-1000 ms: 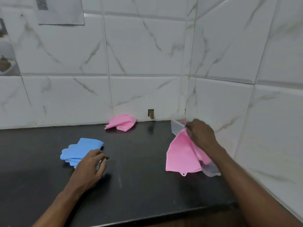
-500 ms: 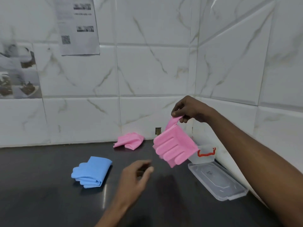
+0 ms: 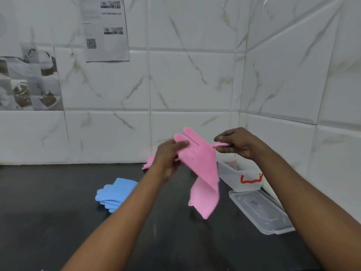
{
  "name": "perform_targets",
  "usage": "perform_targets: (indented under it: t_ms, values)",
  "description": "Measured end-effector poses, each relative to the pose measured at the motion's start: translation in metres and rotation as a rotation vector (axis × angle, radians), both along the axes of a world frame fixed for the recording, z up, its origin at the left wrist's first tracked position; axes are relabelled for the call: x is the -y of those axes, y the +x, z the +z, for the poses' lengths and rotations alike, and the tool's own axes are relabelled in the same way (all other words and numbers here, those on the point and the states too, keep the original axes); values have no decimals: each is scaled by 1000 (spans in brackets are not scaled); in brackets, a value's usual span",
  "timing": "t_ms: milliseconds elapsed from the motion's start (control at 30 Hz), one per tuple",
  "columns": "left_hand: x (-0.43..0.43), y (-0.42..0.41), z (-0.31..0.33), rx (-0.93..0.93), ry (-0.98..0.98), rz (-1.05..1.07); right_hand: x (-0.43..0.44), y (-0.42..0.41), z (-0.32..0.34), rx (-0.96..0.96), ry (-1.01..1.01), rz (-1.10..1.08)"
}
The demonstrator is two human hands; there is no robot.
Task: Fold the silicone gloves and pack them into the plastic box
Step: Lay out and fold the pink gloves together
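Dim, even indoor light; soft glare on dark counter (image 3: 58,222); motion blur throughout; wide-angle bending at edges.

Two pink gloves (image 3: 201,163) (image 3: 147,162), one box (image 3: 234,180)

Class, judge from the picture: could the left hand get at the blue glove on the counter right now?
Probably yes, once freed: the blue glove lies uncovered on the counter, with nothing between it and the left hand. But that hand grips the pink glove, as does the right hand.
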State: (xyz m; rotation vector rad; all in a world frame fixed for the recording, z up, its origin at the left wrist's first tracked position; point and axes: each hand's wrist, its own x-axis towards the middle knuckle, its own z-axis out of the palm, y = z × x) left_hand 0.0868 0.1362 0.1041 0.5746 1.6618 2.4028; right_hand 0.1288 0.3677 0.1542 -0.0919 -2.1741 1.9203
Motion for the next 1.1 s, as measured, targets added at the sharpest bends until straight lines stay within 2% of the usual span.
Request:
perform_targets:
  t_ms: [67, 167, 200, 300, 367, 433, 500, 567, 667, 733, 767, 800, 900, 967, 1033, 1100]
  values:
    - [4, -5, 26, -130, -128, 77, -3, -3, -7, 52, -82, 29]
    - [6, -11, 53, -253, -413, 125, 1, -2, -11, 33, -143, 107]
    - [7, -14, 58, -289, -505, 145, 3, 2, -11, 16, -88, 151]
    - [7, -26, 60, -445, -680, 319, 20, 21, -5, -74, 312, 176]
    - [7, -31, 48, -497, -592, 431, 46, 35, -4, -160, 463, 128]
    - [4, -33, 33, -460, -392, 446, 88, 46, -12, -284, 494, 67]
    - [5, -34, 20, -336, -268, 359, 132, 54, -31, -350, 465, 69]
    - [5, -34, 9, -223, -163, 234, 165, 60, -59, -348, 597, 111]
    - [10, -32, -8, -385, -244, 416, 182, 64, -94, -378, 724, 111]
    - [12, -23, -10, -547, -184, 558, 181, 64, -108, -397, 710, 73]
    - [14, -21, -4, -577, -83, 601, 179, 63, -115, -398, 697, 33]
    - [18, -24, 1, -586, -78, 579, 176, 62, -120, -409, 668, -26]
    - [18, -34, 11, -516, -332, 447, 168, 54, -131, -409, 486, -208]
    - [7, -31, 21, -522, -390, 514, 165, 45, -132, -291, 356, -205]
    - [-3, -16, 34, -777, -589, 676, 163, 30, -132, -174, 194, -159]
    - [-12, -6, 42, -993, -761, 808, 154, 17, -136, -138, -1, -160]
